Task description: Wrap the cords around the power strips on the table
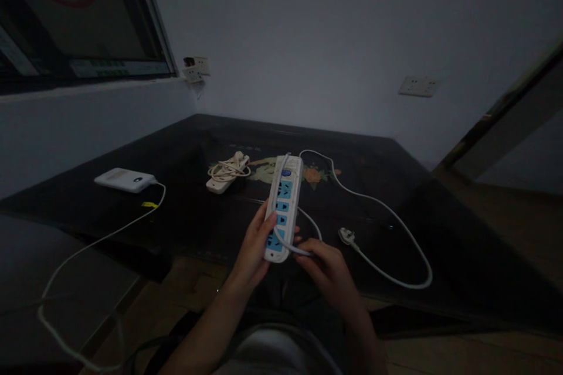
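Note:
My left hand (pixel 255 241) grips a white power strip (pixel 294 199) with blue sockets from its left side, thumb pressed on its face. The strip is tilted up over the near edge of the table. My right hand (pixel 324 261) pinches the strip's white power cord (pixel 295 249) by its lower right corner. Part of that cord runs lengthwise over the sockets, and another part loops behind the strip. Its free length curves across the table on the right and ends in a plug (pixel 346 236) lying there.
On the dark table (pixel 185 146) lies a second power strip (pixel 216 186) with its cord wrapped around it. A white power bank (pixel 125 180) sits at the left, its cable (pixel 105 240) hanging over the edge. Wall sockets (pixel 417 86) are behind, and a window is at the left.

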`<state>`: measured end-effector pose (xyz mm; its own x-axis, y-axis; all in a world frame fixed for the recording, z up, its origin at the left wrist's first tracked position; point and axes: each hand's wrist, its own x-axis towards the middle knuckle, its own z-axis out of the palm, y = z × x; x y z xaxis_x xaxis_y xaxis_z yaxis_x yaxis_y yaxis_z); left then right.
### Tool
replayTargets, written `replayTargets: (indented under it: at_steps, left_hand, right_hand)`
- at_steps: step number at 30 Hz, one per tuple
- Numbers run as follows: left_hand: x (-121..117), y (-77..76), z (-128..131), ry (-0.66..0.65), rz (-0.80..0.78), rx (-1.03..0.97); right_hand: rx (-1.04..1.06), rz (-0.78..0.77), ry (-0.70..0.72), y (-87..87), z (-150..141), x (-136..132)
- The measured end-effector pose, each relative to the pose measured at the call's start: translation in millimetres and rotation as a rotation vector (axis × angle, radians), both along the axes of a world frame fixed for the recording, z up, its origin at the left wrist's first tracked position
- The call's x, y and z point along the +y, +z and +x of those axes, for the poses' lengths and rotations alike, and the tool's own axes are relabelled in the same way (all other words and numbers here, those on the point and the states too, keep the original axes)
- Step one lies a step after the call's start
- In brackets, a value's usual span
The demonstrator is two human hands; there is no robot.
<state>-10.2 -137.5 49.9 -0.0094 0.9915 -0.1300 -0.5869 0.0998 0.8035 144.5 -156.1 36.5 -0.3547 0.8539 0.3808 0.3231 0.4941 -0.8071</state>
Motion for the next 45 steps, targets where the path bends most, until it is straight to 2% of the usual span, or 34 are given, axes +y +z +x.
replayTargets:
  at_steps: [3, 6, 14, 22, 30, 45]
  left_hand:
    - [1, -2.1, 1, -0.048, -0.016, -0.017]
    - [2, -5.1, 3, -0.018, 0.003, -0.005]
    - [3, -11.7, 3, 0.030, 0.043, 0.060]
    - [4, -16.8, 2, 0.035, 0.073, 0.119]
    - [6, -22.0, 3, 0.039, 0.085, 0.121]
    - [5, -23.5, 2, -0.013, 0.106, 0.131]
  right_hand:
    - [0.072, -0.004, -0.038, 2.9, 1, 2]
    - [0.093, 0.008, -0.060, 5.2, 2, 2]
    - [0.043, 0.052, 0.001, 4.5, -2, 0]
    - [0.063, 0.143, -0.080, 8.2, -11, 2]
    - [0.016, 0.220, -0.016, 11.5, -7, 8]
    - [-0.075, 0.183, 0.120, 17.4, 11, 20]
